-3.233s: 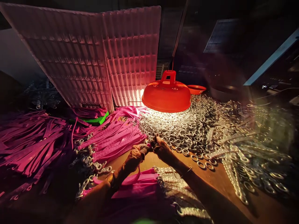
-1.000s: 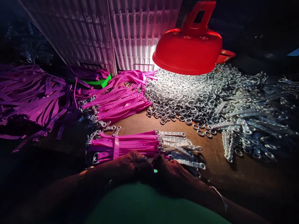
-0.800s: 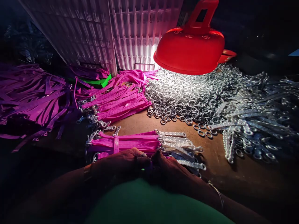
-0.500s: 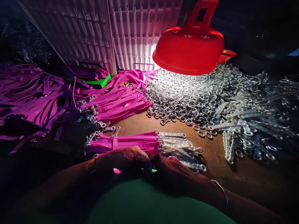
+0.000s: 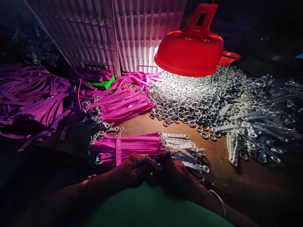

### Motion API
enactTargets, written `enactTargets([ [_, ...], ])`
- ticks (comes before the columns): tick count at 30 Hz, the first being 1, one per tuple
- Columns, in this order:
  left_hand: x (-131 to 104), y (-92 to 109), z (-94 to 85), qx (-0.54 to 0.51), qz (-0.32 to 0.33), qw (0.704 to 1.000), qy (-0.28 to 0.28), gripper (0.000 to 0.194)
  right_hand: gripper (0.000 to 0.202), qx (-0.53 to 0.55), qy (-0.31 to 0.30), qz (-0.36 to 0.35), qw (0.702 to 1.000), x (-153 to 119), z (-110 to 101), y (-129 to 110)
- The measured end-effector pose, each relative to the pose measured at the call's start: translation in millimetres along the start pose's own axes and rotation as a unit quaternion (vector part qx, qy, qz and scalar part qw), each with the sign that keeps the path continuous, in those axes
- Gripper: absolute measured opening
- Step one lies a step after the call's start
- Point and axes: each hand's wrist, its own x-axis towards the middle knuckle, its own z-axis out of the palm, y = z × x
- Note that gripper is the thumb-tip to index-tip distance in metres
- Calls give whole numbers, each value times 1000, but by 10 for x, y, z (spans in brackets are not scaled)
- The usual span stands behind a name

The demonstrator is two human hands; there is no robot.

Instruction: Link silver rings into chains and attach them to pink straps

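Observation:
My left hand [image 5: 135,168] and my right hand [image 5: 170,168] meet fingertip to fingertip at the near edge of the bench, both closed and deep in shadow. A purple-pink bit of strap shows at the left fingertips, beside a small round shape that looks like a metal ring [image 5: 159,165]. What the right fingers pinch is mostly hidden. Just beyond the hands lies a bundle of pink straps [image 5: 139,143], with one strap lying across it. Metal rings hang at its left end and braided silvery strips [image 5: 182,143] stick out at its right end.
A red lamp [image 5: 189,53] hangs low over a heap of metal rings [image 5: 184,94]. More silvery strips [image 5: 255,116] lie at right. Pink straps pile up at left [image 5: 35,97] and centre [image 5: 125,105], near a green tray [image 5: 106,83]. Ribbed pale panels [image 5: 142,37] stand behind.
Both hands have drawn slightly nearer my body, and the left wrist has dropped, uncovering more of the bundle and its crossing strap. The pink tip below the left hand is out of sight.

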Motion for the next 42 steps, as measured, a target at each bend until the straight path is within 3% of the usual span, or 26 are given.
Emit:
enactTargets([
  [4,-2,-16,55,48,38,996,64,38,32,-101,47,-57,992,63,4,26],
  [6,9,-17,62,54,38,996,68,40,35,-118,33,-80,989,91,7,29],
  [16,120,48,-67,55,-91,994,-9,44,27,-95,-107,-114,983,122,-25,87],
  [24,193,-93,-138,54,-59,996,-45,46,24,-183,-144,-126,964,246,-139,-240],
  [28,171,-54,-133,50,-60,997,-28,48,23,-182,-123,-133,966,224,-162,-257],
  [35,94,-79,-142,46,-38,998,-24,42,14,-185,-154,-113,964,176,-171,-282],
  [38,57,43,-200,103,-53,993,-26,37,15,-184,-158,-125,962,154,-194,-307],
  [42,-93,428,-442,305,-15,952,4,30,12,-188,-72,-169,965,144,-303,-236],
])
